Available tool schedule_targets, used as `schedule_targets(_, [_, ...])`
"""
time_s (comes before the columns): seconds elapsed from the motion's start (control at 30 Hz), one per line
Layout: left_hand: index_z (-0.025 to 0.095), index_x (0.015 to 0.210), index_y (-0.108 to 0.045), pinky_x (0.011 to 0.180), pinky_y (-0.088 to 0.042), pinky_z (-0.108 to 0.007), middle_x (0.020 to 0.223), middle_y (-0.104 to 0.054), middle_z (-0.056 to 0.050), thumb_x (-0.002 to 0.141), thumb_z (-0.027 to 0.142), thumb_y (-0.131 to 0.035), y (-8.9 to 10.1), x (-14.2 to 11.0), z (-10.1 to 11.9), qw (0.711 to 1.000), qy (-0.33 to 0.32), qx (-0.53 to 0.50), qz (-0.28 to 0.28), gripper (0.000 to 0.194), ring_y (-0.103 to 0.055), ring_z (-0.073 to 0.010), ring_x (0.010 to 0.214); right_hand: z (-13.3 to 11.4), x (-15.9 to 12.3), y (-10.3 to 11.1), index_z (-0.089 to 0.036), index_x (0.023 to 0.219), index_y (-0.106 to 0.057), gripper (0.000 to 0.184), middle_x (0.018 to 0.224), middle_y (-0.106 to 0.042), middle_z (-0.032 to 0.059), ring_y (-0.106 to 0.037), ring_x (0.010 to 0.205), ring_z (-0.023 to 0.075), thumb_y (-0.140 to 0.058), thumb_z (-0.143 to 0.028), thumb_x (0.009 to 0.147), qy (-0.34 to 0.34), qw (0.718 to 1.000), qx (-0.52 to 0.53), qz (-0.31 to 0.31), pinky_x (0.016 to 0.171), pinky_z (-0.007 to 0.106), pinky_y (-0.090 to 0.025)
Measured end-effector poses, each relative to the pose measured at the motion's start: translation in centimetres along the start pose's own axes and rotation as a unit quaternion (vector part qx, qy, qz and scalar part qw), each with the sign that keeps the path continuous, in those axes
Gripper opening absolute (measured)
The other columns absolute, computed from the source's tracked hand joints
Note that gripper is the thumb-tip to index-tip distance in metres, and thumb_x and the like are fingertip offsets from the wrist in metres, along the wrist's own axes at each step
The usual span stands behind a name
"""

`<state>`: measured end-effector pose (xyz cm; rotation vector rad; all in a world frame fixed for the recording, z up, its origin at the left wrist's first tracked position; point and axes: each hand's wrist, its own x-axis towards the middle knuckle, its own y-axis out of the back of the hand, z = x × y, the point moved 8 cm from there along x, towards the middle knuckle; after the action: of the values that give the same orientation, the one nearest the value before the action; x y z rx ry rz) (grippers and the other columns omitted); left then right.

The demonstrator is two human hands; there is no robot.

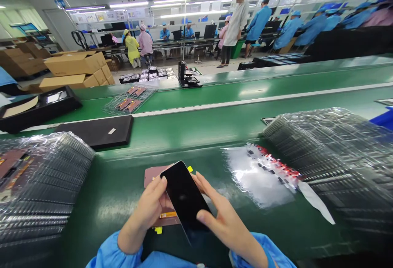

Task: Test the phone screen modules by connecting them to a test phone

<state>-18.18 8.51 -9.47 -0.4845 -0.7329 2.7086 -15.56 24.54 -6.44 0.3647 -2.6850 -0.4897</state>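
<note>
A black phone screen panel (184, 196) is held tilted above the green bench, glossy side up. My left hand (147, 210) grips its left edge with the thumb on the glass. My right hand (224, 219) holds the right edge, thumb resting on the lower part of the screen. Under the panel lies a pinkish panel (152, 176) with yellow tabs and an orange flex strip, partly hidden by my hands. Both sleeves are blue.
Tall stacks of clear plastic trays stand at left (39, 186) and right (334, 153). Peeled films with red tabs (264, 171) lie right of my hands. A black tray (98, 130) sits on the green conveyor (233, 91). Cardboard boxes and other workers are beyond.
</note>
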Motion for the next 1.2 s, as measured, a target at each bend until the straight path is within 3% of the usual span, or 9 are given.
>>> schedule_targets(0.1, [0.012, 0.106, -0.067, 0.057, -0.061, -0.027, 0.085, -0.074, -0.008, 0.081, 0.048, -0.074, 1.0, 0.7, 1.6, 0.999, -0.004, -0.013, 0.033, 0.045, -0.071, -0.0183, 0.069, 2.4, -0.3, -1.0, -0.016, 0.133, -0.060, 0.057, 0.119, -0.071, 0.0135, -0.068, 0.107, 0.0229, -0.035, -0.056, 0.101, -0.167, 0.968, 0.169, -0.081, 0.095, 0.040, -0.054])
schedule_targets(0.2, [0.010, 0.113, -0.065, 0.054, -0.060, -0.025, 0.090, -0.074, -0.012, 0.084, 0.047, -0.072, 1.5, 1.1, 2.4, 0.999, 0.000, 0.008, 0.044, 0.048, -0.071, -0.0197, 0.072, 2.9, -1.0, -2.3, -0.013, 0.112, -0.070, 0.053, 0.082, -0.075, 0.0083, -0.073, 0.076, 0.0188, -0.044, -0.057, 0.097, -0.229, 0.923, 0.273, -0.144, 0.069, 0.029, -0.055])
schedule_targets(0.3, [0.009, 0.118, -0.063, 0.062, -0.061, -0.028, 0.101, -0.073, -0.015, 0.089, 0.051, -0.064, 1.5, 1.3, 2.6, 0.999, -0.012, 0.013, 0.039, 0.051, -0.071, -0.0223, 0.082, 3.1, -1.3, -2.8, -0.014, 0.119, -0.066, 0.049, 0.077, -0.074, 0.0056, -0.074, 0.069, 0.0171, -0.055, -0.055, 0.094, -0.230, 0.914, 0.302, -0.142, 0.064, 0.025, -0.053])
schedule_targets(0.47, [0.016, 0.129, -0.059, 0.071, -0.062, -0.031, 0.125, -0.065, -0.015, 0.096, 0.053, -0.049, -0.6, 0.6, 2.1, 0.999, -0.024, 0.013, -0.045, 0.051, -0.068, -0.0237, 0.100, 3.8, -1.1, -2.0, -0.015, 0.116, -0.066, 0.044, 0.082, -0.075, 0.0064, -0.074, 0.072, 0.0182, -0.057, -0.051, 0.094, -0.215, 0.923, 0.311, -0.075, 0.069, 0.029, -0.057])
schedule_targets(0.53, [0.015, 0.127, -0.060, 0.066, -0.060, -0.026, 0.118, -0.067, -0.014, 0.095, 0.050, -0.055, -1.1, 0.1, 1.3, 0.998, -0.016, 0.044, -0.051, 0.047, -0.068, -0.0204, 0.093, 4.2, -0.9, -1.4, -0.016, 0.116, -0.067, 0.043, 0.085, -0.076, 0.0066, -0.073, 0.070, 0.0183, -0.059, -0.051, 0.093, -0.214, 0.920, 0.326, -0.040, 0.068, 0.031, -0.058])
schedule_targets(0.7, [0.013, 0.098, -0.061, 0.057, -0.053, -0.020, 0.074, -0.065, -0.002, 0.081, 0.052, -0.074, -1.0, -0.5, -0.9, 0.998, 0.006, 0.066, -0.017, 0.044, -0.060, -0.0093, 0.061, 5.0, -0.9, -0.6, -0.016, 0.111, -0.070, 0.044, 0.085, -0.074, 0.0053, -0.070, 0.063, 0.0158, -0.067, -0.052, 0.086, -0.221, 0.908, 0.353, 0.029, 0.062, 0.029, -0.058])
schedule_targets(0.87, [0.015, 0.076, -0.054, 0.056, -0.048, -0.019, 0.059, -0.058, 0.003, 0.077, 0.055, -0.075, -0.5, -0.4, -1.2, 0.992, -0.015, 0.126, 0.018, 0.045, -0.057, -0.0070, 0.051, 4.9, -1.1, -0.9, -0.017, 0.111, -0.071, 0.043, 0.088, -0.074, 0.0065, -0.069, 0.065, 0.0162, -0.067, -0.052, 0.087, -0.230, 0.905, 0.356, 0.031, 0.066, 0.031, -0.059])
schedule_targets(1.0, [0.016, 0.075, -0.051, 0.048, -0.044, -0.018, 0.060, -0.056, 0.004, 0.079, 0.057, -0.072, -0.4, -0.4, -0.7, 0.987, -0.028, 0.155, 0.032, 0.046, -0.055, -0.0070, 0.045, 4.7, -1.2, -1.0, -0.018, 0.112, -0.071, 0.041, 0.089, -0.074, 0.0058, -0.069, 0.065, 0.0144, -0.067, -0.051, 0.087, -0.238, 0.900, 0.363, 0.028, 0.066, 0.029, -0.058])
schedule_targets(1.2, [0.016, 0.076, -0.048, 0.041, -0.036, -0.014, 0.059, -0.057, 0.005, 0.078, 0.060, -0.070, -0.3, -0.4, -1.2, 0.986, -0.017, 0.163, 0.031, 0.049, -0.052, -0.0044, 0.038, 4.6, -1.5, -1.0, -0.016, 0.115, -0.069, 0.046, 0.069, -0.071, 0.0031, -0.068, 0.062, 0.0136, -0.066, -0.052, 0.088, -0.245, 0.902, 0.354, 0.030, 0.062, 0.024, -0.054])
